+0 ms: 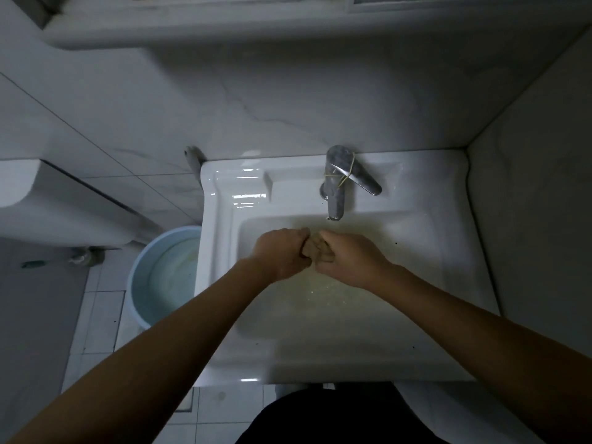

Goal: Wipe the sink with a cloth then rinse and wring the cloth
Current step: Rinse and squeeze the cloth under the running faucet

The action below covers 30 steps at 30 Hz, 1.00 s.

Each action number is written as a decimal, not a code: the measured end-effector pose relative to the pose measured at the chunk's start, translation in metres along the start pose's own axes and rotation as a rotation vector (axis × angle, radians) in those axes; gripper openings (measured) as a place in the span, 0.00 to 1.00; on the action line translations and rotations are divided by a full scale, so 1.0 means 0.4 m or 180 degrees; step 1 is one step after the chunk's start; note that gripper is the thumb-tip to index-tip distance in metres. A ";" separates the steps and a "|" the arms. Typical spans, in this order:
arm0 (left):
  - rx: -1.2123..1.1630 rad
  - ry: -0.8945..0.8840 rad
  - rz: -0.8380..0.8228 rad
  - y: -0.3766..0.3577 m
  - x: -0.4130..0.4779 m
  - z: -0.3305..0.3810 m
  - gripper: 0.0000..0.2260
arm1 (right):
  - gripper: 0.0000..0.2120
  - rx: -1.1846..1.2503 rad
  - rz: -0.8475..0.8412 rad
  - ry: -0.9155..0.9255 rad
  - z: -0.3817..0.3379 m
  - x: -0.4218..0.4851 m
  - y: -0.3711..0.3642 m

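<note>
Sink (221, 251) of white ceramic sits in dim tiled corner beside bucket (153, 277).

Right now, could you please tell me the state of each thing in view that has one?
Cloth: bunched, gripped between both fists over the basin.
Left hand: closed on the cloth.
Right hand: closed on the cloth.
Tap: no stream visible; a rubber band is looped round it.
Sink: basin bottom wet, yellowish.
Bucket: on the floor beside the sink, holding water.
</note>
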<state>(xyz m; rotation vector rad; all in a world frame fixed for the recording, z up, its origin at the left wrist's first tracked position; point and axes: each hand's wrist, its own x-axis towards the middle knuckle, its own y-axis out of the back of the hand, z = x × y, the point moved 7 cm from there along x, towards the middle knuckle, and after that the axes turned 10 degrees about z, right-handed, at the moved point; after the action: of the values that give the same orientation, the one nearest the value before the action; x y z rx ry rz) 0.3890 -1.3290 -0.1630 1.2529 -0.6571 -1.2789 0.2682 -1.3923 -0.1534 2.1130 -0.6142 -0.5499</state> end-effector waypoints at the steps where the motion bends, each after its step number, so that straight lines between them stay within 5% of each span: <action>1: -0.0020 -0.0250 0.0487 0.015 -0.017 0.014 0.22 | 0.12 0.0500 -0.0226 -0.0428 0.010 0.002 0.001; 4: 0.0007 -0.0947 0.1286 0.045 -0.075 0.066 0.31 | 0.10 0.1889 -0.1338 -0.1354 0.006 -0.006 -0.003; 7: -0.0038 -0.1282 0.1535 0.071 -0.094 0.096 0.18 | 0.07 0.1634 -0.2174 -0.1272 -0.017 -0.026 0.006; 11: 0.0300 -0.1248 0.1360 0.094 -0.069 0.118 0.07 | 0.13 0.0228 -0.1661 -0.0572 -0.026 0.001 0.005; 17: 0.0536 -0.0423 -0.0183 0.015 -0.006 0.084 0.10 | 0.12 -0.1399 -0.0348 0.0849 -0.045 0.031 -0.019; 25: -0.1543 0.1083 -0.1254 -0.111 -0.010 0.034 0.05 | 0.05 -0.1728 -0.0192 0.1549 -0.034 0.061 -0.055; 30: -0.2850 0.1896 -0.1709 -0.172 -0.063 0.063 0.14 | 0.03 -0.1734 -0.0190 0.1769 -0.010 0.059 -0.055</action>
<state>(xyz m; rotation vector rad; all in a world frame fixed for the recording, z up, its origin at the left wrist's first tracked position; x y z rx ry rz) 0.3370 -1.3014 -0.2134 0.9617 0.6743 -1.2880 0.2942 -1.3926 -0.1732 1.6532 -0.0662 -0.1168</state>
